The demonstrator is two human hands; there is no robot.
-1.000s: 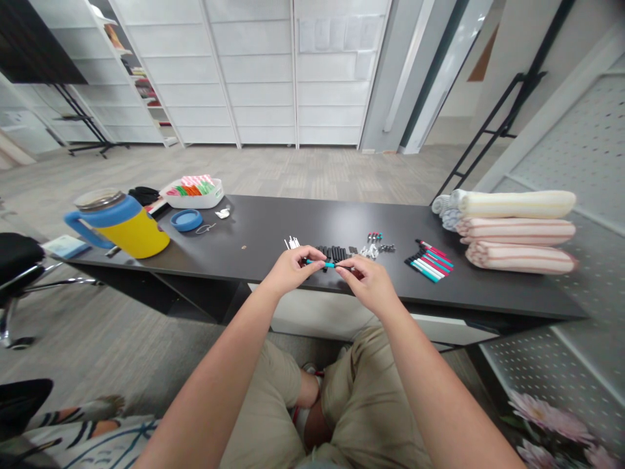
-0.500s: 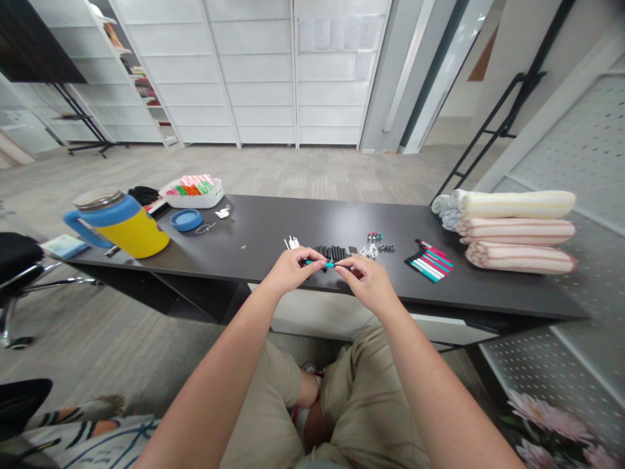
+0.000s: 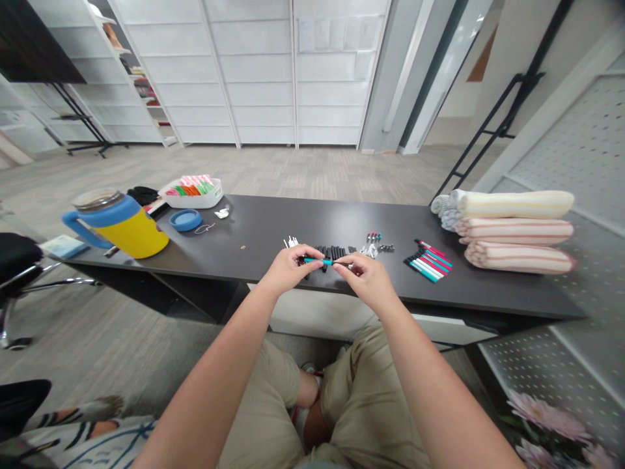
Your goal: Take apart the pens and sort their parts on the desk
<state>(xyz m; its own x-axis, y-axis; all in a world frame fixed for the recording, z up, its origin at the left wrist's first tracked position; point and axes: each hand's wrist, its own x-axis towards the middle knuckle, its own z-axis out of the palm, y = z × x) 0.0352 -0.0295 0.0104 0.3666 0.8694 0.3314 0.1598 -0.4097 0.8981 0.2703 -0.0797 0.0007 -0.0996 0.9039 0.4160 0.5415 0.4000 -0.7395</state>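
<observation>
Between my two hands, just above the desk's front edge, a teal and black pen [image 3: 326,262] is held level. My left hand [image 3: 291,268] pinches its left end with thumb and fingers. At the other end, my right hand [image 3: 367,279] is closed on the dark part, most of which its fingers cover. Behind the hands lie thin white sticks [image 3: 291,241], a row of black tubes [image 3: 336,252] and a small heap of clear and silvery pieces [image 3: 371,250]. Small red and teal pieces [image 3: 374,236] lie farther back. To the right is a group of red, white and teal pens [image 3: 428,262].
Rolled towels [image 3: 517,229] are stacked at the dark desk's [image 3: 273,218] right end. A yellow and blue mug [image 3: 127,225], a blue lid [image 3: 185,220] and a white basket [image 3: 215,197] of colourful packets stand left. Another person's leg [image 3: 97,430] shows at lower left.
The hands stay nearly in place, with the pen still between them. Slightly more of the teal part shows near the left fingers.
</observation>
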